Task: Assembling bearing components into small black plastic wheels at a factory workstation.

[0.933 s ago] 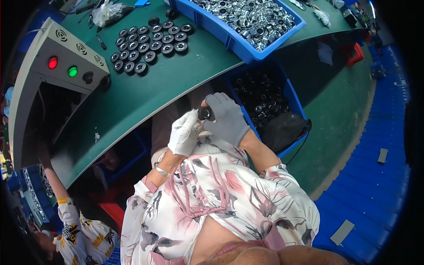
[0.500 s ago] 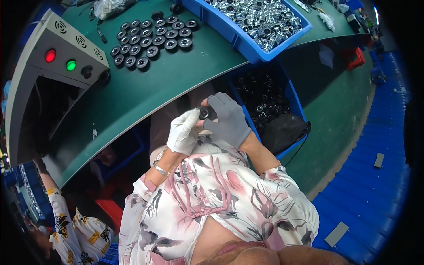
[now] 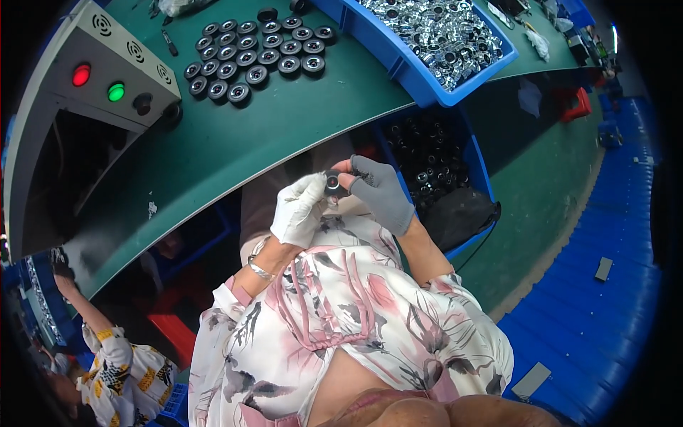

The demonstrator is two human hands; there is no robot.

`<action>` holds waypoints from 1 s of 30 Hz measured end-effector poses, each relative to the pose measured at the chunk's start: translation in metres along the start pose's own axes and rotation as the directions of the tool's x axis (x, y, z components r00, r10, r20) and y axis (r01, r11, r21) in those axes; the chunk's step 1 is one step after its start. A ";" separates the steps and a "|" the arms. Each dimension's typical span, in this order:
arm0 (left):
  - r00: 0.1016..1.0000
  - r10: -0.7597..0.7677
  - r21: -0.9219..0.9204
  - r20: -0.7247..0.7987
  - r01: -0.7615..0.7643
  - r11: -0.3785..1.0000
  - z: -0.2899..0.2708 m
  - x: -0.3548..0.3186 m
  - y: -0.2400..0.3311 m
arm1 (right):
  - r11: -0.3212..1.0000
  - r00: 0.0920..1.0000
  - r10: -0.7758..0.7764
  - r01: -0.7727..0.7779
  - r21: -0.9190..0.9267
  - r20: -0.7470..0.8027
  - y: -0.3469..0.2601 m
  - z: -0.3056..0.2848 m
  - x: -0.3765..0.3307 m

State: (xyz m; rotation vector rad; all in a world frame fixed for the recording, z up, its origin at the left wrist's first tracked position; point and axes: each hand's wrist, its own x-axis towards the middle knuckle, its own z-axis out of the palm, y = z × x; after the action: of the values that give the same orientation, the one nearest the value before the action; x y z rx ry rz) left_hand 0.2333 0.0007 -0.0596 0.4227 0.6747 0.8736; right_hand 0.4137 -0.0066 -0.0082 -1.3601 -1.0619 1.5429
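Observation:
My left hand [image 3: 297, 212], in a white glove, pinches a small black wheel [image 3: 333, 184] with a pale ring around its centre. Bare fingertips stick out of the grey glove on my right hand [image 3: 381, 193]; its thumb presses on the wheel's right side, the fingers curled behind. Both hands are held over my lap, just off the near edge of the green table [image 3: 284, 146]. Part of the wheel is hidden by my fingers.
Several black wheels [image 3: 245, 58] stand in rows on the table. A blue bin [image 3: 409, 78] holds shiny clear-and-metal parts; a lower blue bin [image 3: 478, 160] holds black parts and a black cloth [image 3: 459, 217]. At left stands a grey machine [image 3: 107, 53] with lit buttons. Another person's arm [image 3: 80, 302] reaches in lower left.
My right hand has turned and curled, its thumb now against the wheel where the hand was spread more flatly around it. The view has shifted slightly. My left hand keeps its pinch.

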 end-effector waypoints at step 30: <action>0.989 -0.082 -0.139 0.126 0.100 0.985 -0.002 -0.013 -0.009 | 0.779 0.833 -0.546 0.543 -0.312 0.087 0.039 0.004 -0.002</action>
State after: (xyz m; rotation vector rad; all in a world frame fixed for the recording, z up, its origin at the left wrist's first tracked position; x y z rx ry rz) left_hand 0.2310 -0.0146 -0.0621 0.3084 0.5121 0.7984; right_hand 0.4086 -0.0218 -0.0438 -1.1153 -1.5942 0.9522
